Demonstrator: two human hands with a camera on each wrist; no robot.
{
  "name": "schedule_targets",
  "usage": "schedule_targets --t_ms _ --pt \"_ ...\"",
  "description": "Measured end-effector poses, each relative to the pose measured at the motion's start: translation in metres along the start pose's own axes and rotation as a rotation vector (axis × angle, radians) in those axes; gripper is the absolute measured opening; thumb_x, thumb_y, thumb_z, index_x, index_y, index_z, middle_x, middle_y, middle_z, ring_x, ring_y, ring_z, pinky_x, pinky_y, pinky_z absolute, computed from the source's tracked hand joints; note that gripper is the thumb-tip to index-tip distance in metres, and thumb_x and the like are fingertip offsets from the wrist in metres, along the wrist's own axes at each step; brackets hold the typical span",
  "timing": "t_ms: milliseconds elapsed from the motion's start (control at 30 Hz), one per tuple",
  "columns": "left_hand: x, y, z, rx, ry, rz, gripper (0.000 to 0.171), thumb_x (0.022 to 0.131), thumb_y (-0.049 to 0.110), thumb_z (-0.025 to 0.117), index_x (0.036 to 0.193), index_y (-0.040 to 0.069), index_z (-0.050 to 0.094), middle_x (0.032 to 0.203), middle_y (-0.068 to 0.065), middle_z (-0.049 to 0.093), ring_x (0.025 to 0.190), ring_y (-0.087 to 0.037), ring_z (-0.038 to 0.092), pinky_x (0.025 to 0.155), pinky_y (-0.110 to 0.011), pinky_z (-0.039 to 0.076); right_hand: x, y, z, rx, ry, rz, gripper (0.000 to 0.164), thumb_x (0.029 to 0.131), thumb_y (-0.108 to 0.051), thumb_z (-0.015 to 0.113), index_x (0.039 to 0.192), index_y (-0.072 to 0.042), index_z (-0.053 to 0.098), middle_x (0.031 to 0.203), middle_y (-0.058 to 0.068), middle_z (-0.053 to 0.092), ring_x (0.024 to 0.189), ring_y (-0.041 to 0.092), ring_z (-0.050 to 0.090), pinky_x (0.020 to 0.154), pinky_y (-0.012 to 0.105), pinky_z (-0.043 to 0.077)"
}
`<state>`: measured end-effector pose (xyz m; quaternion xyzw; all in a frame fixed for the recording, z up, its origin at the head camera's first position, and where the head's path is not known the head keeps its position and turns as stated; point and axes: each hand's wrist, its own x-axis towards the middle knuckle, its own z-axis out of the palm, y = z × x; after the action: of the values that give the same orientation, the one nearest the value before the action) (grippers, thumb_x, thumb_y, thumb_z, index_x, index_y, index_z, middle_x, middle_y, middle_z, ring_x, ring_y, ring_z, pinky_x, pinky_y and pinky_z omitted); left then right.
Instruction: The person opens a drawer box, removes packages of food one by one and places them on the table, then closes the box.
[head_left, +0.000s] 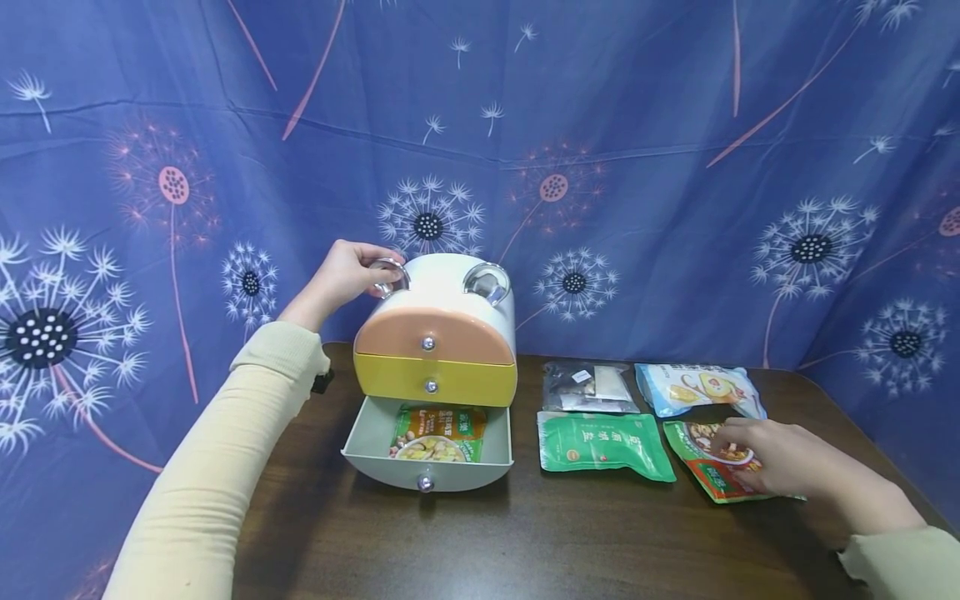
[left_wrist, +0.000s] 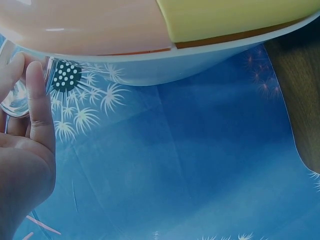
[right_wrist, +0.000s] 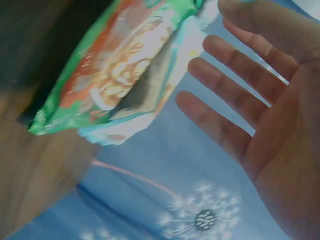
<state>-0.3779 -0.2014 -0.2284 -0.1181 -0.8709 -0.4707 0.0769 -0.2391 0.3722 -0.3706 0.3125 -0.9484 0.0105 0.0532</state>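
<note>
My left hand [head_left: 352, 271] grips the shiny silver ear [head_left: 388, 275] on the left of a small white-topped drawer box [head_left: 448, 275]; its thumb and fingers also curl round that ear in the left wrist view. The bottom grey-green drawer [head_left: 468, 473] is pulled out, with a green and orange food packet [head_left: 450, 423] lying in it. The orange drawer [head_left: 435, 329] and yellow drawer [head_left: 450, 387] are closed. Over at the right, my right hand [head_left: 780, 457] is over a red and green food packet [head_left: 716, 467]. Its fingers [right_wrist: 235, 92] are spread and relaxed beside that packet in the right wrist view.
A green packet [head_left: 603, 446] lies between the box and the right hand. Behind it are a clear dark pouch [head_left: 588, 387] and a light blue and white bag [head_left: 697, 387]. A patterned blue cloth [head_left: 645, 167] hangs behind the brown table [head_left: 562, 542].
</note>
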Motion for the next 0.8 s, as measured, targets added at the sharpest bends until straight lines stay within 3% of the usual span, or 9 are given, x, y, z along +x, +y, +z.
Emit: schedule_targets --t_ms 233,600,800 --pt "0.000 0.000 0.000 -0.003 0.001 0.004 0.032 0.084 0.019 0.072 0.113 0.006 0.069 0.101 -0.007 0.072 0.079 -0.014 0.066 0.068 -0.037 0.057 0.015 -0.019 -0.016 -0.001 0.034 -0.032 0.031 0.073 -0.021 0.078 0.093 -0.037 0.061 0.092 -0.019 0.058 0.074 -0.006 0.050 0.050 0.023 0.041" --pt "0.000 -0.001 0.000 -0.002 -0.002 0.010 0.030 0.084 0.020 0.072 0.111 0.007 0.069 0.101 -0.008 0.071 0.078 -0.014 0.065 0.067 -0.036 0.057 0.037 -0.039 -0.029 0.020 0.135 -0.177 0.037 0.067 -0.016 0.081 0.094 -0.033 0.063 0.094 -0.016 0.061 0.077 -0.004 0.054 0.056 0.022 0.047" --pt "0.000 -0.001 0.000 0.003 0.002 0.015 0.029 0.084 0.019 0.072 0.111 0.007 0.069 0.102 -0.009 0.071 0.077 -0.014 0.065 0.065 -0.033 0.057 0.048 -0.051 -0.036 0.024 0.119 -0.226 0.037 0.068 -0.013 0.080 0.096 -0.031 0.063 0.096 -0.017 0.057 0.078 -0.003 0.052 0.058 0.021 0.047"
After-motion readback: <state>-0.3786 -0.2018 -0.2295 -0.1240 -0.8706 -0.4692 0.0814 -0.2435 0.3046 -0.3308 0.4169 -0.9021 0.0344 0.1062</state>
